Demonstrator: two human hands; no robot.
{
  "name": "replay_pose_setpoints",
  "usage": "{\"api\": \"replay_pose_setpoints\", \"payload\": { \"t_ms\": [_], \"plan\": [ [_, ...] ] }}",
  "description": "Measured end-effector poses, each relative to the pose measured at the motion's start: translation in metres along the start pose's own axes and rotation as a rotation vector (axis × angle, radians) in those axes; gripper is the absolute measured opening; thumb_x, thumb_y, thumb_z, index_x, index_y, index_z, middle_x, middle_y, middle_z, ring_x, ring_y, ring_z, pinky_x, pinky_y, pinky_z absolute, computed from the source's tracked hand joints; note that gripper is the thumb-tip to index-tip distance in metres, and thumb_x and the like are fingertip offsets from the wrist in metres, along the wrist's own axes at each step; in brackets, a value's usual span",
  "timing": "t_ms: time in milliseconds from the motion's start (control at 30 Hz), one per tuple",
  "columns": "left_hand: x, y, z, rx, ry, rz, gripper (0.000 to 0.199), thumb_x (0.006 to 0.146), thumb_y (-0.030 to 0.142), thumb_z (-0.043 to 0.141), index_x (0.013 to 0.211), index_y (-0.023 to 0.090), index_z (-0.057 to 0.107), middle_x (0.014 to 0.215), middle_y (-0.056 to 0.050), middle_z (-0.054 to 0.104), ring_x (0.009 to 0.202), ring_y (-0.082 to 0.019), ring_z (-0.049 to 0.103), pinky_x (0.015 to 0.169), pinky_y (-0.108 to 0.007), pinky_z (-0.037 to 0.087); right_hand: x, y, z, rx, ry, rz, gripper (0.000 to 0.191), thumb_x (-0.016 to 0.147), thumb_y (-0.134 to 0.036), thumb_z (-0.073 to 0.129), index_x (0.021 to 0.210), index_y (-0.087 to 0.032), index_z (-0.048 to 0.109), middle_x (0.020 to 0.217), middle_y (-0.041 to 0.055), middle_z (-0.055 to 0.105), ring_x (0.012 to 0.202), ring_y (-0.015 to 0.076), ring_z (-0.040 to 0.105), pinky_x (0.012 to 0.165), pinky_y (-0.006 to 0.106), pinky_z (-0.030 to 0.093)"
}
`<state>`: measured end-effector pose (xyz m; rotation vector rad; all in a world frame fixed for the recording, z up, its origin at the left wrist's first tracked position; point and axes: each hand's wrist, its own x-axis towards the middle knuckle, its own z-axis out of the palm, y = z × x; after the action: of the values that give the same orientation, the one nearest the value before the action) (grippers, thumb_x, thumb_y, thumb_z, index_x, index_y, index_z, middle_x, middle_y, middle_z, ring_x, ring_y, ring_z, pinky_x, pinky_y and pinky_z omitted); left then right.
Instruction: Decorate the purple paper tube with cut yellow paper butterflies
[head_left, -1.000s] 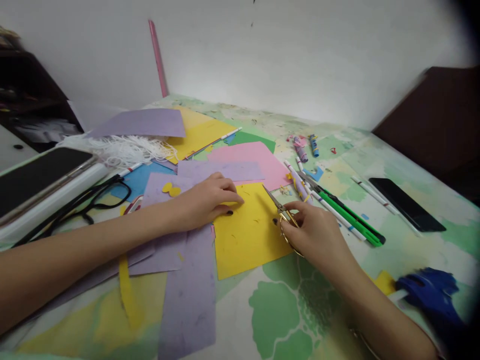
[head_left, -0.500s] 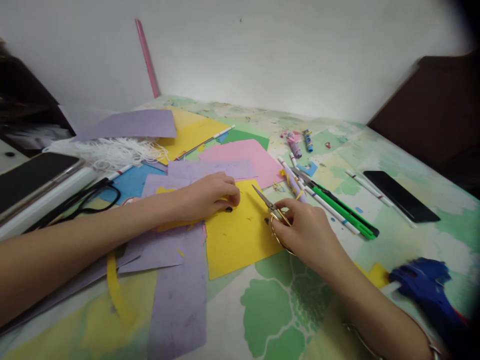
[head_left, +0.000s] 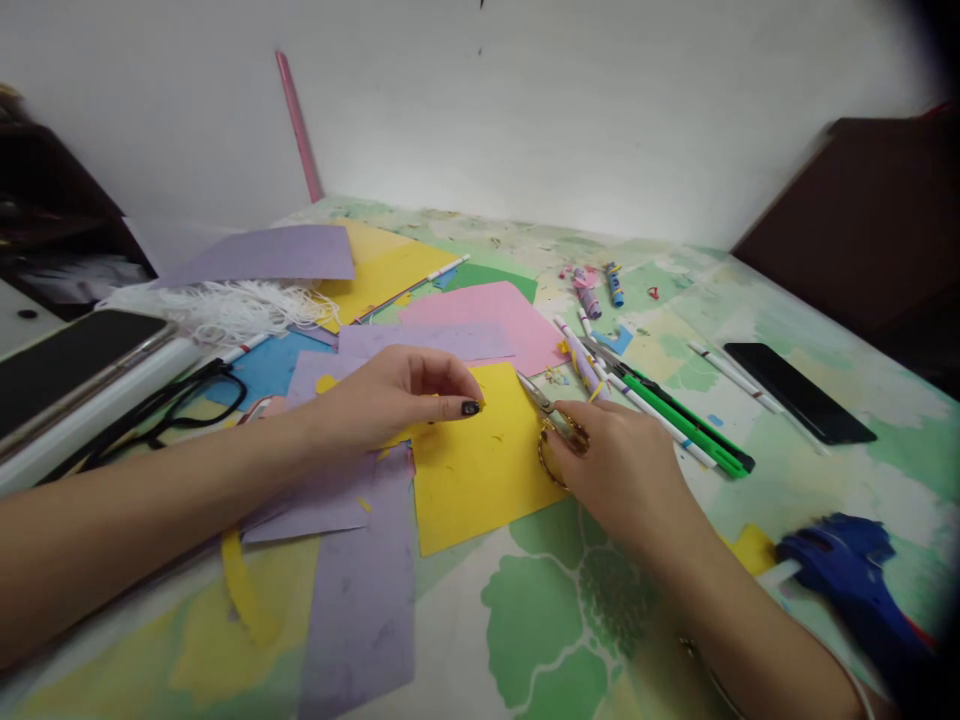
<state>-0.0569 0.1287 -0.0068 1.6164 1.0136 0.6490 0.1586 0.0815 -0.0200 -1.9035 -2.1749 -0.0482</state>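
Observation:
My right hand (head_left: 611,455) grips small gold-handled scissors (head_left: 541,402), with the fingers in the loops. The blades point up and left over a yellow paper sheet (head_left: 480,500) and look closed or nearly so. To the left, my left hand (head_left: 405,395) is raised above the sheet's left part, thumb and fingertips pinched together. Whatever lies in the pinch is too small to name against the yellow. Beneath my left hand and forearm are overlapping purple paper sheets (head_left: 367,590). A few tiny yellow clippings lie on the yellow sheet.
To the right lie a green utility knife (head_left: 682,425), a wrapped purple roll (head_left: 585,370), white sticks, a black phone (head_left: 799,392) and a blue glue gun (head_left: 847,560). Pink paper (head_left: 480,310), white string (head_left: 225,310) and black glasses (head_left: 187,400) lie behind and left.
My left hand has lifted off the paper and turned, so its thumb and pinched fingertips show. My right hand and the scissors have barely shifted.

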Motion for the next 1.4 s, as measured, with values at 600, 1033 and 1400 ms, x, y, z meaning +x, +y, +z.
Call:
{"api": "replay_pose_setpoints", "payload": {
  "t_ms": [600, 1033, 1400],
  "plan": [
    [-0.03, -0.007, 0.036, -0.638, -0.008, -0.217, 0.006, 0.073, 0.021, 0.072, 0.077, 0.017, 0.07, 0.077, 0.0, 0.064, 0.073, -0.009, 0.053, 0.067, -0.02, 0.038, -0.014, -0.02, 0.003, 1.022, -0.016, -0.268, 0.008, 0.083, -0.013, 0.056, 0.087, -0.018, 0.06, 0.081, -0.0016, 0.066, 0.072, 0.0096, 0.065, 0.063, 0.02, 0.054],
    [-0.032, -0.011, 0.036, -0.578, 0.013, -0.226, 0.006, 0.073, 0.024, 0.073, 0.076, 0.019, 0.073, 0.079, -0.001, 0.069, 0.074, -0.01, 0.056, 0.069, -0.021, 0.041, -0.012, -0.02, 0.01, 1.023, -0.118, -0.233, 0.006, 0.088, -0.02, 0.051, 0.086, -0.019, 0.056, 0.078, -0.0009, 0.065, 0.07, 0.0109, 0.063, 0.06, 0.023, 0.052],
    [-0.03, -0.012, 0.036, -0.465, 0.09, -0.187, 0.006, 0.073, 0.025, 0.07, 0.07, 0.02, 0.073, 0.073, -0.001, 0.068, 0.07, -0.012, 0.056, 0.068, -0.023, 0.041, -0.012, -0.022, 0.011, 1.117, -0.091, -0.188, 0.012, 0.082, -0.019, 0.061, 0.094, -0.019, 0.059, 0.078, -0.0004, 0.066, 0.069, 0.011, 0.065, 0.059, 0.022, 0.053]
  ]
}}
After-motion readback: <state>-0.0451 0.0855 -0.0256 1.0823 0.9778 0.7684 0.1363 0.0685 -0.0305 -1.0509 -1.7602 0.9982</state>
